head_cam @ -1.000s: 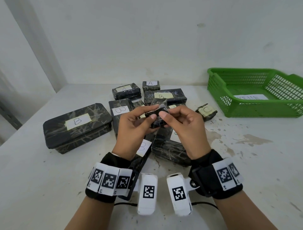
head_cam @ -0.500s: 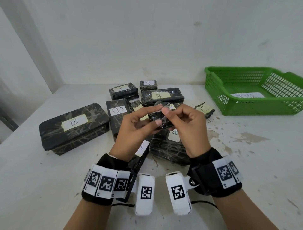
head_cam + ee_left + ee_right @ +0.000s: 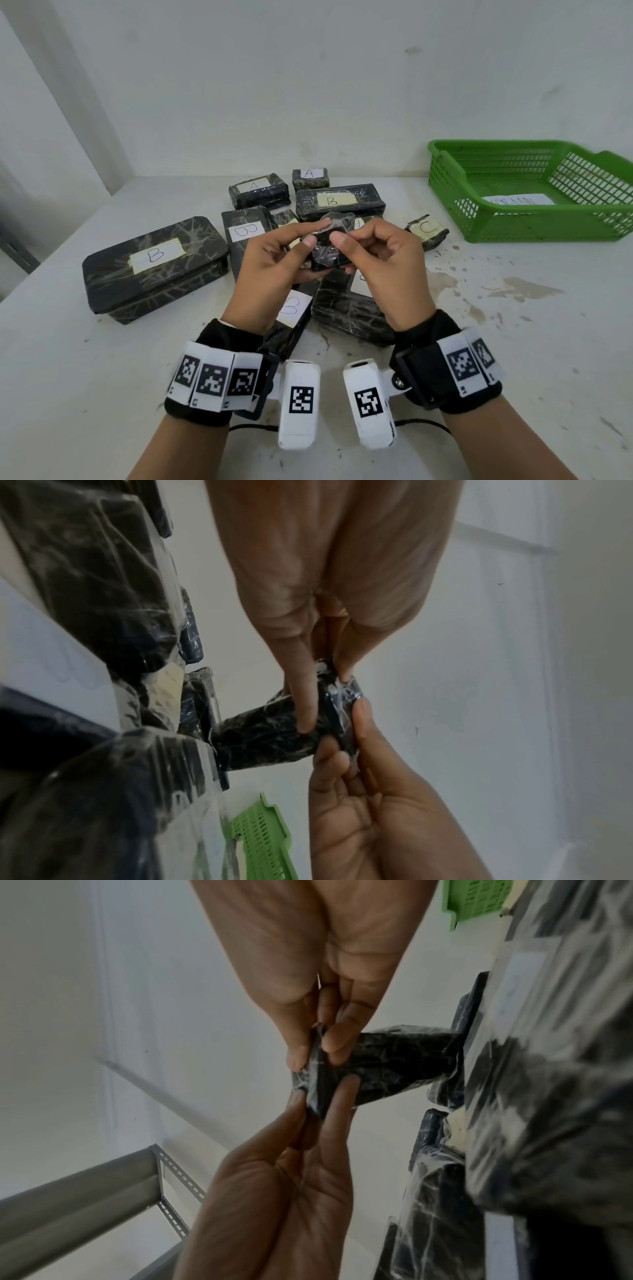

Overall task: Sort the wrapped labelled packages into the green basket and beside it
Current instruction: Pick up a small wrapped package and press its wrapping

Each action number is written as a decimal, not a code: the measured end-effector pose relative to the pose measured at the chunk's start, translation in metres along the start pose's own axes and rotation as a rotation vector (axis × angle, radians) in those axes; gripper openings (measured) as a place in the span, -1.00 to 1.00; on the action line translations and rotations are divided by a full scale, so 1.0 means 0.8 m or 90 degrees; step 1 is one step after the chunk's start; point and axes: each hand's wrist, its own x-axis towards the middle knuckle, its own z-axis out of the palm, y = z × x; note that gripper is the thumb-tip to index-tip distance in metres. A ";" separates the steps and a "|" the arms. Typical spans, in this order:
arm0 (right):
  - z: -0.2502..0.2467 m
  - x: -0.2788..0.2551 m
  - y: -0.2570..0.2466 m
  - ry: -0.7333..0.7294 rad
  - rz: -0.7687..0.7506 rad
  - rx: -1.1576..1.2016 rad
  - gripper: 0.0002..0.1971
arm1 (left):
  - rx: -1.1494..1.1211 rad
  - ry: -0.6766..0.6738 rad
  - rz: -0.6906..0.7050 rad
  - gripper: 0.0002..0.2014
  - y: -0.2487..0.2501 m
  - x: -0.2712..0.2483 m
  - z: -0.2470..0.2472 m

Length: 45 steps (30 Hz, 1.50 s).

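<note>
black, film-wrapped and small, the package i am working on is up in the air between both hands, above the middle of the pile and clear of the table. my left hand pinches its near-left edge between thumb and fingertips; my right hand pinches the other side the same way, thumb on top, fingers curled underneath. i judge i am holding it like this to turn it over and find its letter, since no label faces me in any view; the wrist views show only glossy wrap and my fingertips pressed into it.

below and around it lie the other black wrapped packages, labels up so they read at a glance: a large flat box marked b to the left, a long package marked b behind, two marked a at the back, and a small one marked c lying tilted to the right.

the green plastic mesh basket sits well to the right on the white stained table, with only a white paper slip inside; its writing is too small to read. so sorting has barely begun, i reckon, and where this package goes depends on the letter.
</note>
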 end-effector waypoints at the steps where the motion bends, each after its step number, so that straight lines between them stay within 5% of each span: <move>1: -0.001 0.001 0.001 -0.015 0.009 -0.004 -0.82 | -0.001 0.000 0.002 -0.76 0.000 0.001 0.000; 16: 0.003 -0.003 0.000 -0.052 0.003 -0.068 -0.66 | -0.023 -0.006 0.000 -0.73 0.000 0.001 -0.003; 23: 0.003 -0.002 -0.008 -0.040 0.045 -0.031 -0.79 | -0.003 -0.018 0.037 -0.71 -0.001 0.000 -0.004; 27: 0.002 0.003 -0.007 0.014 0.179 0.027 -0.36 | 0.020 -0.030 0.070 -0.71 -0.005 0.003 -0.005; 30: 0.000 0.006 -0.003 0.056 0.230 0.036 -0.30 | 0.033 -0.069 0.078 -0.77 -0.008 0.001 -0.003; 33: -0.005 0.008 -0.002 0.081 0.208 0.043 -0.55 | 0.016 -0.077 0.083 -0.65 -0.011 0.001 -0.003; 38: -0.008 0.005 -0.002 -0.011 0.092 0.016 -0.26 | -0.043 -0.013 0.045 -0.63 -0.008 0.004 -0.006; 45: -0.016 0.007 0.002 -0.059 -0.033 -0.172 -0.32 | -0.048 0.058 -0.006 -0.45 -0.003 0.005 0.000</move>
